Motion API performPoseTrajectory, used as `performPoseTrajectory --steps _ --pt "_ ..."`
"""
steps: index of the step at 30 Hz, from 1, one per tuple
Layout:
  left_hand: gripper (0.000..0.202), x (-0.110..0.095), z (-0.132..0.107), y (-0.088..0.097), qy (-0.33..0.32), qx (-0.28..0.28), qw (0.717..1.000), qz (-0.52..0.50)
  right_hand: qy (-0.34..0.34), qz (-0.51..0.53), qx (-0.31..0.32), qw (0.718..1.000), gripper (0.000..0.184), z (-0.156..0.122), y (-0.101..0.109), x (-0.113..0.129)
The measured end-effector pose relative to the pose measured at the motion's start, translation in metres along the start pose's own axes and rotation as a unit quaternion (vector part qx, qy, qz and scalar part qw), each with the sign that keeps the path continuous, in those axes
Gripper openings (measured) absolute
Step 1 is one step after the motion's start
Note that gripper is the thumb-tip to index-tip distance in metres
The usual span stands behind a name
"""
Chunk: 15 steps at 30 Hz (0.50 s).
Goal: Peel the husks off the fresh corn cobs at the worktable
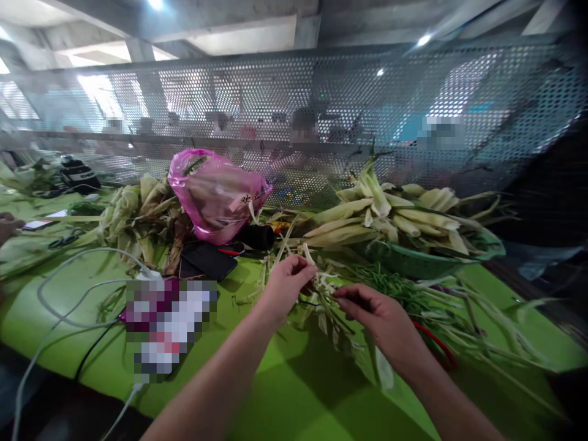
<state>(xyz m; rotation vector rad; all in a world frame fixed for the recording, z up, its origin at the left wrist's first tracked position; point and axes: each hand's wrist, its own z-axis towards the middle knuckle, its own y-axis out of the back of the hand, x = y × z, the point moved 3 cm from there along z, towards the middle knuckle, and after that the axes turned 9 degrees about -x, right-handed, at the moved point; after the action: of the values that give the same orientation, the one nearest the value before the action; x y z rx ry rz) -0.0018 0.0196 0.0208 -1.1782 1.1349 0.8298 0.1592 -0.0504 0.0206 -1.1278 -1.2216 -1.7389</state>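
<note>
In the middle of the head view, my left hand (291, 283) is closed in a pinch on a piece made of pale corn husk strips (324, 286). My right hand (374, 312) pinches the right side of the same piece between thumb and fingers. Leaf-shaped ends of husk (334, 327) dangle below it, above the green tabletop (294, 392). Just beyond my right hand lies a heap of thin green strips (390, 283). A curved red handle (436, 343) shows beside my right wrist; the rest of that tool is hidden.
A green basket (422, 263) heaped with corn husks (390, 211) stands back right. Left of it are a pink plastic bag (215, 196), dark phones (209, 260) and more husks (133, 214). White cables (46, 288) cross the left side. Behind rises a perforated metal screen (257, 92). Another person's hand (9, 223) shows far left.
</note>
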Motion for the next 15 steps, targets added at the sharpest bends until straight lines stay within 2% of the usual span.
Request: performPoseTrajectory --steps 4,9,12,13,15 --pt "0.025 -0.010 0.001 0.009 -0.003 -0.007 1.000 0.021 0.014 -0.004 -0.058 0.998 0.039 0.002 0.011 0.001" --pt "0.018 -0.023 -0.001 0.017 0.033 0.020 0.997 0.062 0.049 -0.060 -0.100 0.992 0.035 0.009 0.027 -0.007" --pt "0.014 -0.018 -0.004 0.011 0.010 0.106 0.982 0.159 0.099 -0.159 -0.091 0.978 0.027 0.021 0.033 -0.008" --pt "0.013 -0.014 -0.007 0.006 -0.012 0.148 0.967 0.206 0.121 -0.204 -0.071 0.969 0.024 0.026 0.033 -0.008" --pt "0.011 -0.005 -0.014 -0.004 -0.065 0.225 0.925 0.299 0.174 -0.314 -0.021 0.933 0.021 0.038 0.027 -0.008"
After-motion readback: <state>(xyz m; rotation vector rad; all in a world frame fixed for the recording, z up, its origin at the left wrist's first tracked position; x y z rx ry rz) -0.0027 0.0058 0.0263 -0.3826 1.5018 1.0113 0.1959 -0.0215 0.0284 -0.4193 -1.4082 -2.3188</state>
